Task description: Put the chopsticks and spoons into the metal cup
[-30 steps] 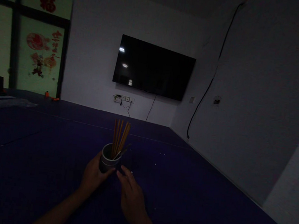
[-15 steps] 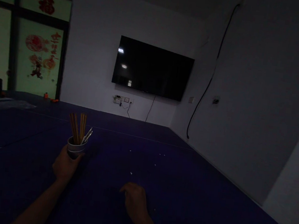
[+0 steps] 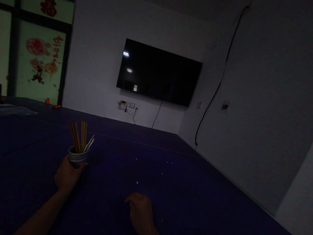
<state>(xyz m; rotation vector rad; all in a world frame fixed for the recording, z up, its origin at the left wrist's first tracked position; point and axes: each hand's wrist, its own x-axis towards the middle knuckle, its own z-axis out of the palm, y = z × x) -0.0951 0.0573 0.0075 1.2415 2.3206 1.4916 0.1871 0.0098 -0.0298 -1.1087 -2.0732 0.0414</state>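
Observation:
My left hand [image 3: 67, 175] is wrapped around a grey cup [image 3: 77, 157] from its near side. Several wooden chopsticks [image 3: 78, 137] stand in the cup, leaning left, and a shiny, pale utensil [image 3: 89, 143] leans right at its rim; its kind is hard to make out. The cup's lower part is hidden by my fingers. To the right, my right hand [image 3: 140, 210] rests low at the purple-blue table [image 3: 115, 177], empty, with a bent finger pointing left and apart from the thumb. Its other fingers are partly hidden.
Small white scraps [image 3: 137, 183] lie scattered beyond and beside my right hand. At the far left are clear plastic sheeting [image 3: 7, 111] and small orange items [image 3: 56, 106]. A wall borders the table on the right, with a hanging black cable [image 3: 218, 87].
The cup and chopsticks have shifted slightly left in my left hand's grip. My right hand has stayed almost still.

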